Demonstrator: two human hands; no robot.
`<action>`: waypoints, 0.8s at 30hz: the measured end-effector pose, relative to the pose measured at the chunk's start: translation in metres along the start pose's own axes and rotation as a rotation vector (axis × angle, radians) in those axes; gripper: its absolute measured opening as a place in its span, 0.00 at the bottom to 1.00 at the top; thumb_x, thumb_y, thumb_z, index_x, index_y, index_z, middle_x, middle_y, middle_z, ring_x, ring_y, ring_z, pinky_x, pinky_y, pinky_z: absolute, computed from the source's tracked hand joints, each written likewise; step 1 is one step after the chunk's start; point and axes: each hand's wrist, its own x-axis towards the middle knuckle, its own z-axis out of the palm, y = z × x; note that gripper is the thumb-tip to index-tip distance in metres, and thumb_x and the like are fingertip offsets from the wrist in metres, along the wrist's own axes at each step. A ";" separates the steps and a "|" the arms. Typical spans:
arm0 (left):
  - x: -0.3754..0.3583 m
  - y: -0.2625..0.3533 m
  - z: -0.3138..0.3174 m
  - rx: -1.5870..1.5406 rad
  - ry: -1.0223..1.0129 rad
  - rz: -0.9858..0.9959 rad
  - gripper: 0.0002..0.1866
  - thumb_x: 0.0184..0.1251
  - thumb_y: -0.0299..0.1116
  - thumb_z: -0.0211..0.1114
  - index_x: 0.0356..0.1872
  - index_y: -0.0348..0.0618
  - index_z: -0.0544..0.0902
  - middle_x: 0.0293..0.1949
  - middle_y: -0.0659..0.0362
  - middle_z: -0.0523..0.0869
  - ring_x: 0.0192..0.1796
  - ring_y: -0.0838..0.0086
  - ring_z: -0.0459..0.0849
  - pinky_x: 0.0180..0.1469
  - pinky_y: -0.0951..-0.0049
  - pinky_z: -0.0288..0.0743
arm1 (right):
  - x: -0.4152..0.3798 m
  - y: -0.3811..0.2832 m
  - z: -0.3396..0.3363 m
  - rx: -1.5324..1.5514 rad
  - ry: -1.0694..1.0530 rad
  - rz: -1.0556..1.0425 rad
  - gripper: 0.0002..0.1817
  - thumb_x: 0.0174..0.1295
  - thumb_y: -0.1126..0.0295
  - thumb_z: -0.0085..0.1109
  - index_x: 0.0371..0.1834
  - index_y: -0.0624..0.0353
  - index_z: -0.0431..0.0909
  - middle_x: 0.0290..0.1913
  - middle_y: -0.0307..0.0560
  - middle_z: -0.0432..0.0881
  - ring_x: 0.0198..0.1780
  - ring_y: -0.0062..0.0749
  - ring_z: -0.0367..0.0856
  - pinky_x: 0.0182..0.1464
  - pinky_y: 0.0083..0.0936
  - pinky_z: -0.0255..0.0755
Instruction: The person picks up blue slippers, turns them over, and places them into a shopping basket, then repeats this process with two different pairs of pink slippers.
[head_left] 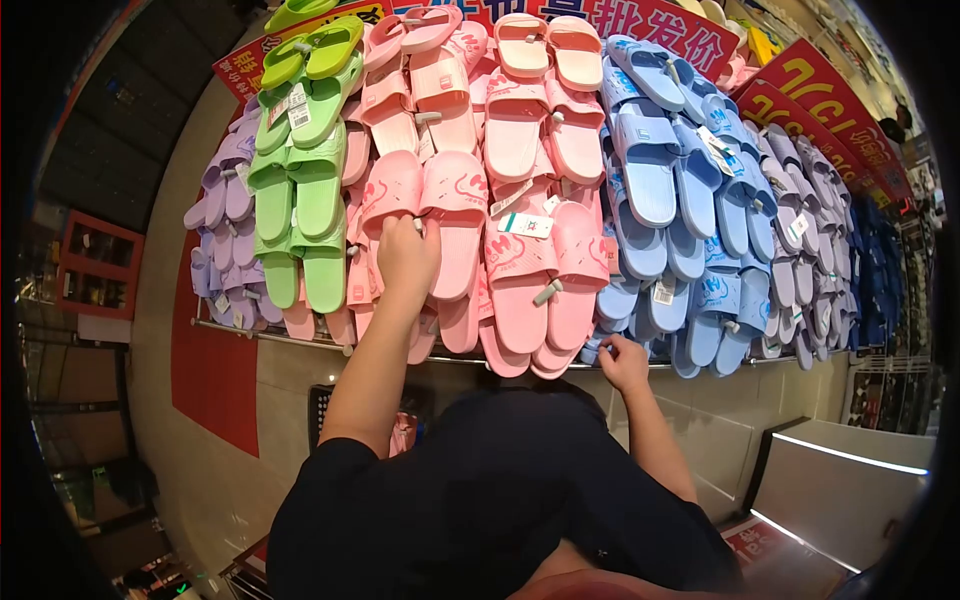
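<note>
A pair of pink slippers [457, 190] with a printed strap hangs on the display rack. My left hand [408, 252] is closed on this pair, its fingers at the inner edge of the left slipper, close to the small grey fastener between the two. Lower down on the right, my right hand [626, 364] has its fingers curled together at the rack's bottom edge, beside the lowest blue slippers [617, 300]. What those fingers pinch is too small to make out. Between my hands hangs another pink pair [522, 300] with a white tag [525, 225].
Green slippers [322, 190] and purple slippers [232, 180] hang to the left, grey-purple slippers [800, 225] to the right. Red price signs [820, 110] stand above. A metal rail [270, 334] runs along the rack's bottom. A white cabinet [835, 500] stands at lower right.
</note>
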 end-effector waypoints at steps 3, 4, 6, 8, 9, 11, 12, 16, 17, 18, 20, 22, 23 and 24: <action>0.004 -0.007 0.004 -0.114 0.042 -0.007 0.16 0.66 0.39 0.63 0.30 0.33 0.81 0.35 0.42 0.80 0.39 0.45 0.82 0.43 0.50 0.75 | 0.002 -0.004 -0.002 -0.019 -0.031 0.069 0.10 0.53 0.60 0.63 0.32 0.53 0.84 0.22 0.47 0.82 0.27 0.44 0.83 0.32 0.37 0.75; 0.002 -0.009 0.002 -0.148 0.037 -0.012 0.16 0.66 0.39 0.63 0.30 0.33 0.81 0.34 0.42 0.80 0.38 0.45 0.82 0.43 0.50 0.75 | 0.001 -0.002 0.000 -0.020 -0.029 0.071 0.10 0.53 0.60 0.63 0.32 0.53 0.84 0.22 0.47 0.82 0.27 0.44 0.83 0.32 0.37 0.75; -0.002 -0.013 -0.006 -0.225 0.089 0.023 0.14 0.64 0.36 0.64 0.27 0.33 0.81 0.31 0.43 0.80 0.36 0.47 0.81 0.40 0.51 0.73 | 0.001 0.000 0.003 -0.013 0.005 0.031 0.10 0.53 0.61 0.63 0.33 0.53 0.84 0.21 0.48 0.81 0.25 0.42 0.82 0.30 0.36 0.73; -0.012 -0.010 -0.028 -0.295 0.087 0.028 0.14 0.62 0.35 0.65 0.25 0.33 0.80 0.30 0.44 0.79 0.35 0.47 0.80 0.38 0.52 0.73 | -0.003 0.003 0.004 -0.016 0.020 0.011 0.10 0.52 0.61 0.64 0.33 0.53 0.84 0.20 0.48 0.80 0.24 0.42 0.81 0.30 0.36 0.73; -0.016 -0.013 -0.035 -0.335 0.100 0.037 0.14 0.62 0.33 0.66 0.22 0.32 0.79 0.28 0.47 0.80 0.31 0.59 0.81 0.34 0.58 0.71 | -0.003 0.005 0.005 -0.020 0.020 0.002 0.10 0.52 0.61 0.64 0.33 0.53 0.84 0.20 0.48 0.80 0.24 0.42 0.81 0.30 0.36 0.73; -0.027 -0.008 -0.060 -0.571 -0.056 -0.141 0.15 0.64 0.31 0.66 0.19 0.33 0.78 0.28 0.52 0.82 0.31 0.70 0.80 0.32 0.62 0.69 | -0.001 0.005 0.004 -0.013 0.031 -0.020 0.11 0.51 0.61 0.64 0.34 0.55 0.84 0.21 0.48 0.80 0.24 0.39 0.80 0.29 0.34 0.72; -0.034 -0.008 -0.068 -0.686 -0.136 -0.231 0.16 0.64 0.30 0.65 0.18 0.34 0.77 0.29 0.54 0.83 0.31 0.75 0.80 0.31 0.65 0.68 | -0.002 0.005 0.004 0.023 0.026 0.003 0.11 0.52 0.62 0.64 0.33 0.56 0.84 0.21 0.47 0.80 0.24 0.37 0.81 0.29 0.33 0.72; -0.069 0.003 -0.087 -1.505 -0.456 -0.328 0.10 0.64 0.27 0.67 0.44 0.34 0.83 0.44 0.59 0.86 0.41 0.79 0.84 0.42 0.75 0.79 | 0.000 0.022 0.011 0.393 0.121 0.065 0.08 0.59 0.68 0.62 0.33 0.61 0.84 0.20 0.39 0.79 0.23 0.23 0.76 0.28 0.23 0.68; -0.077 0.014 -0.091 -1.677 -0.540 -0.350 0.10 0.64 0.27 0.67 0.44 0.34 0.83 0.44 0.59 0.86 0.41 0.79 0.84 0.42 0.75 0.79 | -0.001 0.031 0.015 0.541 0.170 0.076 0.07 0.61 0.69 0.61 0.33 0.62 0.84 0.20 0.36 0.78 0.22 0.18 0.73 0.27 0.20 0.65; -0.083 0.023 -0.090 -1.782 -0.598 -0.359 0.10 0.64 0.27 0.67 0.44 0.34 0.83 0.44 0.59 0.86 0.41 0.79 0.84 0.42 0.75 0.79 | -0.004 0.033 0.012 0.609 0.205 0.094 0.07 0.64 0.71 0.59 0.32 0.63 0.83 0.20 0.34 0.76 0.22 0.16 0.71 0.26 0.18 0.63; -0.091 0.042 -0.082 -1.937 -0.667 -0.377 0.10 0.65 0.27 0.67 0.44 0.34 0.83 0.44 0.59 0.86 0.42 0.79 0.84 0.42 0.75 0.79 | -0.011 0.006 -0.003 0.745 0.278 0.139 0.09 0.68 0.74 0.54 0.32 0.63 0.82 0.21 0.29 0.73 0.22 0.12 0.67 0.24 0.15 0.59; -0.096 0.058 -0.070 -2.025 -0.707 -0.386 0.10 0.65 0.27 0.66 0.44 0.34 0.83 0.44 0.59 0.86 0.42 0.79 0.84 0.42 0.75 0.79 | -0.020 -0.020 -0.014 0.810 0.308 0.087 0.09 0.69 0.74 0.53 0.33 0.63 0.82 0.21 0.31 0.73 0.22 0.11 0.66 0.25 0.13 0.57; -0.100 0.065 -0.065 -2.043 -0.714 -0.395 0.10 0.65 0.27 0.66 0.44 0.34 0.83 0.44 0.59 0.86 0.42 0.79 0.84 0.42 0.75 0.79 | -0.024 -0.039 -0.024 0.839 0.305 0.044 0.08 0.69 0.75 0.53 0.34 0.63 0.82 0.22 0.31 0.74 0.23 0.11 0.66 0.25 0.13 0.57; -0.103 0.072 -0.061 -2.056 -0.721 -0.398 0.10 0.65 0.27 0.66 0.44 0.34 0.83 0.44 0.59 0.86 0.42 0.79 0.84 0.42 0.75 0.79 | -0.028 -0.058 -0.036 0.868 0.303 -0.003 0.08 0.69 0.75 0.53 0.35 0.63 0.83 0.22 0.31 0.74 0.23 0.10 0.66 0.25 0.14 0.57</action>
